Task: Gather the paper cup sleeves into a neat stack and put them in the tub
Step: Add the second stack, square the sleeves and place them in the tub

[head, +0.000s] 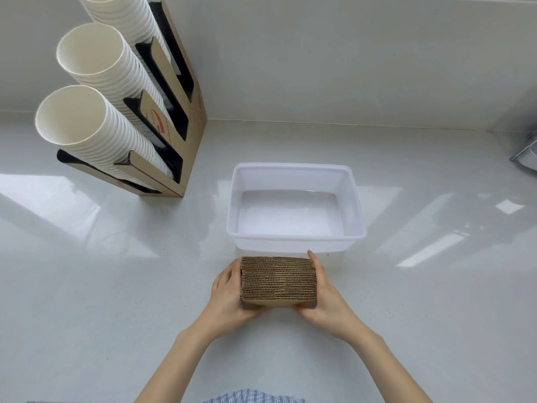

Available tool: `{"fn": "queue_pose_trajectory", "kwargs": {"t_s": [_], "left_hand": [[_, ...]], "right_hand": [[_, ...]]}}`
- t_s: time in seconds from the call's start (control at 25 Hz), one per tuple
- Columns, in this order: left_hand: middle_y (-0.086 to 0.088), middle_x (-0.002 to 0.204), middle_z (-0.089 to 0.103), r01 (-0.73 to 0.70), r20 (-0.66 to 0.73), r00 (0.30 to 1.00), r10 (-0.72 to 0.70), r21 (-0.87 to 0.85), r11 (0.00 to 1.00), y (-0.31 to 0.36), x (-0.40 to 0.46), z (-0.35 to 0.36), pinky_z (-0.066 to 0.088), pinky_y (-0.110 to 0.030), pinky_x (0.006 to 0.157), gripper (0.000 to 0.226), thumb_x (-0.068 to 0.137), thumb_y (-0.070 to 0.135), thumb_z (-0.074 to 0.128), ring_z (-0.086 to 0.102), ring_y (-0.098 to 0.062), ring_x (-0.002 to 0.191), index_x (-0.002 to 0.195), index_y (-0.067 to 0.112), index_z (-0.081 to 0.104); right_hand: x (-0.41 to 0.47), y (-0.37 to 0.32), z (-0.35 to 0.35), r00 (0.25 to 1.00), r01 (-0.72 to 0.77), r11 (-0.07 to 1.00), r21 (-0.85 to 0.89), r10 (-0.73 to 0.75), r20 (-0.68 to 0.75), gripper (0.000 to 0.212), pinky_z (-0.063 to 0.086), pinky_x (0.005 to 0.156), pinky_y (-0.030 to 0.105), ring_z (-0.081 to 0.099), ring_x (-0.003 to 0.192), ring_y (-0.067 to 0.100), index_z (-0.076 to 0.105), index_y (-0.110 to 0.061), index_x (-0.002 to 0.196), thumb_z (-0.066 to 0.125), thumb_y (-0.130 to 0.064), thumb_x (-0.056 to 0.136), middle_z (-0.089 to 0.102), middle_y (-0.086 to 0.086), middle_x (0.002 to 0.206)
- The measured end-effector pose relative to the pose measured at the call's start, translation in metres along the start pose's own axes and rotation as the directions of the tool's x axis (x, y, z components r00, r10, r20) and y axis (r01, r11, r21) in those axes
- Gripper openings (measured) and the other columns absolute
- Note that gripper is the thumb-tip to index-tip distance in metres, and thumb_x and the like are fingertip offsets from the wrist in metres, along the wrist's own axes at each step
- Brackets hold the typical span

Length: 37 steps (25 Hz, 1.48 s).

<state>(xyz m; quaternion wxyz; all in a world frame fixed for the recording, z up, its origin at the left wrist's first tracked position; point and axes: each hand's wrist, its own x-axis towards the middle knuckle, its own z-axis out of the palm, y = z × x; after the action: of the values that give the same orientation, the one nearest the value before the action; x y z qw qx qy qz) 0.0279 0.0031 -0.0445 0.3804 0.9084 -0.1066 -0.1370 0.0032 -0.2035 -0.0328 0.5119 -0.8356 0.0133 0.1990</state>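
A thick stack of brown corrugated paper cup sleeves (278, 282) is pressed together with its edges facing up, just in front of the tub. My left hand (229, 298) grips the stack's left end and my right hand (325, 298) grips its right end, thumbs under the near face. The translucent white plastic tub (353, 199) stands on the counter right behind the stack, and nothing lies inside it. Whether the stack rests on the counter or is held just above it cannot be told.
A cardboard cup dispenser (191, 132) with three slanted rows of white paper cups (96, 117) stands at the back left. A wall upstand runs along the back of the white counter (116, 286). A metal object (527, 155) shows at the right edge.
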Motion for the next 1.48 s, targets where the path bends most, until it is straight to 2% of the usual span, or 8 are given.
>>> {"fn": "queue_pose_trajectory", "kwargs": {"t_s": [0.16,0.36,0.52,0.64,0.92,1.04,1.2,1.48], "left_hand": [[0.015,0.127,0.039,-0.006,-0.018,1.0,0.007,0.017,1.0,-0.005,0.002,0.007,0.027,-0.039,0.109,0.089,0.051,0.055,0.06,0.033,-0.017,0.128,0.131,0.026,0.032],[0.03,0.113,0.034,0.033,0.026,0.999,-0.033,-0.008,0.999,0.006,0.001,-0.003,0.03,-0.035,0.101,0.087,0.049,0.048,0.063,0.033,-0.011,0.112,0.128,0.034,0.03],[0.02,0.117,0.042,0.13,0.206,0.976,-0.071,-0.292,0.947,0.014,-0.01,-0.023,0.031,-0.025,0.1,0.079,0.054,0.04,0.07,0.036,-0.001,0.115,0.114,0.055,0.022],[0.007,0.122,0.047,0.18,0.268,0.962,-0.055,-0.471,0.864,0.025,-0.019,-0.037,0.041,-0.028,0.099,0.079,0.055,0.043,0.07,0.048,-0.007,0.114,0.119,0.05,0.025],[0.009,0.113,0.055,0.106,0.095,0.994,-0.056,-0.688,0.718,0.045,-0.017,-0.047,0.048,-0.007,0.069,0.069,0.06,0.039,0.068,0.061,0.005,0.092,0.119,0.043,0.032],[0.007,0.112,0.058,0.047,-0.056,0.988,-0.14,-0.769,0.638,0.055,-0.008,-0.041,0.052,-0.015,0.076,0.074,0.057,0.044,0.07,0.061,0.002,0.097,0.123,0.035,0.035],[0.01,0.115,0.053,0.025,-0.095,0.98,-0.176,-0.814,0.58,0.066,0.001,-0.037,0.049,-0.029,0.088,0.086,0.051,0.047,0.07,0.059,-0.004,0.103,0.126,0.033,0.03],[0.011,0.115,0.049,0.047,-0.094,0.979,-0.18,-0.759,0.649,0.067,0.012,-0.053,0.051,-0.02,0.073,0.084,0.062,0.037,0.063,0.054,-0.003,0.099,0.133,0.027,0.02]], "right_hand": [[0.002,0.0,0.0,0.997,0.034,0.998,-0.049,-0.037,-0.064,0.084,0.036,0.076,-0.004,0.056,0.102,0.007,0.017,-0.025,0.136,0.068,-0.016,0.071,0.054,-0.006,0.117],[0.0,-0.003,-0.002,0.998,0.011,0.999,-0.051,-0.014,-0.061,0.087,0.038,0.07,-0.004,0.056,0.093,-0.003,0.018,-0.025,0.132,0.073,-0.022,0.065,0.053,-0.018,0.106],[-0.01,-0.012,-0.013,0.997,-0.061,0.989,0.136,0.053,0.063,0.097,0.045,0.074,0.004,0.055,0.099,-0.006,0.016,-0.038,0.132,0.077,-0.026,0.057,0.048,-0.023,0.113],[-0.015,-0.025,-0.019,0.99,-0.077,0.964,0.253,0.045,0.131,0.093,0.049,0.078,0.013,0.061,0.095,-0.004,0.026,-0.039,0.128,0.079,-0.03,0.052,0.054,-0.015,0.115],[-0.012,-0.05,-0.024,0.99,-0.105,0.914,0.392,0.058,0.129,0.092,0.05,0.076,0.013,0.063,0.099,0.001,0.029,-0.038,0.128,0.08,-0.032,0.051,0.058,-0.011,0.117],[-0.007,-0.057,-0.02,0.991,-0.119,0.85,0.512,0.073,0.11,0.081,0.049,0.083,0.021,0.062,0.105,0.01,0.035,-0.03,0.125,0.078,-0.027,0.057,0.058,-0.001,0.12],[-0.004,-0.066,-0.009,0.99,-0.141,0.779,0.611,0.097,0.105,0.074,0.055,0.075,0.021,0.068,0.094,0.01,0.039,-0.023,0.121,0.078,-0.026,0.057,0.062,0.002,0.113],[-0.001,-0.088,-0.02,0.995,-0.103,0.909,0.404,0.092,0.049,0.095,0.041,0.08,0.018,0.049,0.116,0.001,0.021,-0.038,0.136,0.07,-0.063,0.059,0.049,-0.011,0.125]]}}
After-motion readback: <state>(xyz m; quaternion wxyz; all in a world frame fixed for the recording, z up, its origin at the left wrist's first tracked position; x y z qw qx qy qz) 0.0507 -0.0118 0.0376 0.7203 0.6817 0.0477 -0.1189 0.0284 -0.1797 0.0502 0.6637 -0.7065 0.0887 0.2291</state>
